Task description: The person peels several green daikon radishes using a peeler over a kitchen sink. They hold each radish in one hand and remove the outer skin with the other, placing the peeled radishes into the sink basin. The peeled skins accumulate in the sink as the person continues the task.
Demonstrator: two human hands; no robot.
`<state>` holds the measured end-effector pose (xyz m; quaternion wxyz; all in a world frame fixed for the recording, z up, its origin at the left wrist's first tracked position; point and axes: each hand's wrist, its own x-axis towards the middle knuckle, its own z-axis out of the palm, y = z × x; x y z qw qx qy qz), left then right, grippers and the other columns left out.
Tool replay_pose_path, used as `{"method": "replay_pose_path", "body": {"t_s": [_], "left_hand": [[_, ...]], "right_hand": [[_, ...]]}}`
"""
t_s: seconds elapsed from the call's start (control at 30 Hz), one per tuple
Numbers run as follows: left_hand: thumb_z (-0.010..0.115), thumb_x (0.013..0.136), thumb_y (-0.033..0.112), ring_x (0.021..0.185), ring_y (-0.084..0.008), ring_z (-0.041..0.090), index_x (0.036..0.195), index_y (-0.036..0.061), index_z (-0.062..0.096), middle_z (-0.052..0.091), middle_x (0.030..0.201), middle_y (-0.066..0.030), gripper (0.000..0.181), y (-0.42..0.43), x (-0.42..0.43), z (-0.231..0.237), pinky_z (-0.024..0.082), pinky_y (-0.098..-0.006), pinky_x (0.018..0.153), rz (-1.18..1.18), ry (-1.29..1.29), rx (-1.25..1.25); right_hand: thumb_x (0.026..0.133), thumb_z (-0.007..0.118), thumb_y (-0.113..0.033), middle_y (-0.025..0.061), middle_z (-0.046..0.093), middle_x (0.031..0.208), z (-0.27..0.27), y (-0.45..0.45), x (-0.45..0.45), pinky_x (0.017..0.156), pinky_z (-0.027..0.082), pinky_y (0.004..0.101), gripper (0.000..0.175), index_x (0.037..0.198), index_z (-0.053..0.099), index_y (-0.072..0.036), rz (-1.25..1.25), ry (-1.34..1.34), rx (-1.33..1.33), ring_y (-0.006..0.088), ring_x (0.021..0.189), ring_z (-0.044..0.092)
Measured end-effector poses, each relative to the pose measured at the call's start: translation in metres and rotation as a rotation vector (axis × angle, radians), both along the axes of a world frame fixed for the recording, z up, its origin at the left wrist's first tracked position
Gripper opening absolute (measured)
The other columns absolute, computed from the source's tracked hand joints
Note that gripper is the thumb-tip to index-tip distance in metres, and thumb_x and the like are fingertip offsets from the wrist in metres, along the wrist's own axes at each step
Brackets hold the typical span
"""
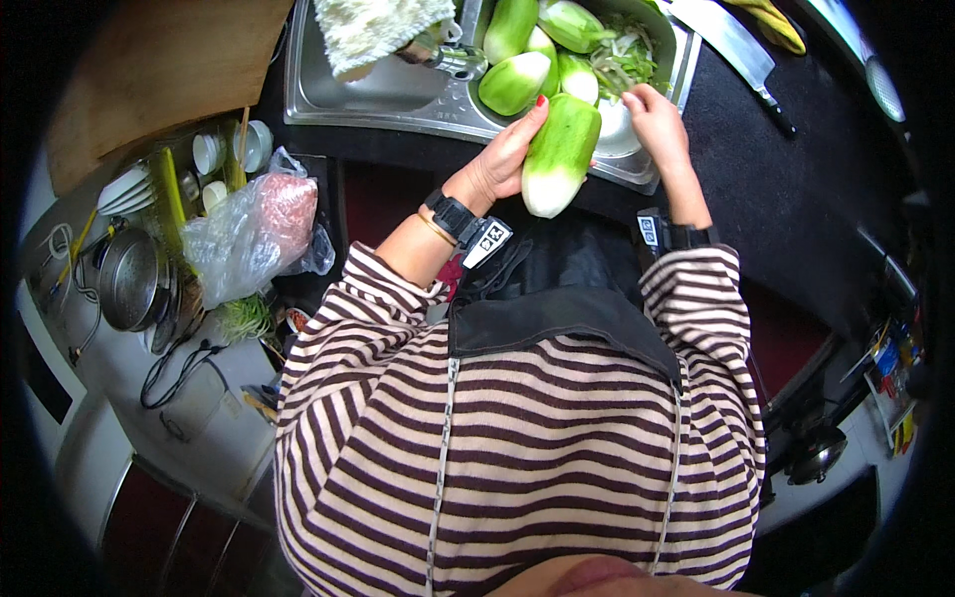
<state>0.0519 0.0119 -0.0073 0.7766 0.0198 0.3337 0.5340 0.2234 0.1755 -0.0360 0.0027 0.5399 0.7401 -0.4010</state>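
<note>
In my left hand (507, 160) is a thick green radish (563, 153) with a white lower end. I hold it over the front rim of the stainless steel sink (440, 125). My right hand (660, 127) is just right of the radish, above the sink's right basin. Its fingers are curled together, and whether they pinch something is unclear. Beyond my fingertips lies a heap of green peelings (627, 60). Several more green and white radishes (515, 82) fill that basin. A smooth white surface (615, 130) shows beneath my right hand.
A cleaver (735, 52) lies on the dark countertop (746, 172) at right, near a yellow cloth (776, 22). The faucet (455, 60) and a white towel (380, 30) occupy the left basin's side. Bagged meat (287, 213), bowls (254, 145) and a pan (130, 280) are at left.
</note>
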Motion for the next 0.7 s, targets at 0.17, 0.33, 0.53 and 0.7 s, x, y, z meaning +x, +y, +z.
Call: {"method": "replay_pose_path", "body": {"t_s": [0.17, 0.33, 0.53, 0.7], "left_hand": [[0.045, 0.09, 0.07, 0.116, -0.033, 0.062, 0.143, 0.0041, 0.044, 0.061, 0.126, -0.0241, 0.084, 0.004, 0.001, 0.0, 0.054, -0.0442, 0.095, 0.071, -0.058, -0.021], [0.048, 0.099, 0.055, 0.105, -0.0231, 0.067, 0.136, 0.007, 0.051, 0.066, 0.119, -0.0141, 0.06, 0.004, 0.006, -0.002, 0.057, -0.0366, 0.088, 0.152, -0.095, -0.126], [0.05, 0.101, 0.046, 0.099, -0.027, 0.069, 0.134, 0.0062, 0.052, 0.067, 0.117, -0.0132, 0.051, -0.001, 0.006, -0.003, 0.058, -0.042, 0.086, 0.124, -0.058, -0.156], [0.049, 0.1, 0.05, 0.104, -0.0339, 0.067, 0.138, 0.0042, 0.049, 0.065, 0.121, -0.0172, 0.06, -0.001, 0.003, -0.004, 0.058, -0.0451, 0.087, 0.089, -0.066, -0.124]], "right_hand": [[0.096, 0.059, -0.027, 0.0174, 0.07, 0.094, 0.025, -0.031, 0.023, 0.075, 0.053, 0.0413, 0.022, 0.104, 0.066, -0.008, -0.074, 0.256, -0.115, 0.034, 0.09, 0.069], [0.09, 0.066, -0.015, 0.0123, 0.068, 0.089, 0.066, -0.087, 0.019, 0.069, 0.054, 0.0391, 0.012, 0.1, 0.064, -0.009, 0.24, 0.432, 0.309, 0.0323, 0.082, 0.068], [0.095, 0.057, -0.029, 0.0141, 0.07, 0.092, 0.033, -0.043, -0.005, 0.069, 0.053, 0.0479, 0.019, 0.099, 0.063, -0.011, 0.185, -0.008, 0.225, 0.0368, 0.084, 0.069], [0.095, 0.056, -0.04, 0.0189, 0.071, 0.1, 0.011, -0.016, 0.011, 0.083, 0.052, 0.0502, 0.034, 0.11, 0.066, -0.011, 0.063, -0.226, -0.059, 0.0386, 0.098, 0.067]]}}
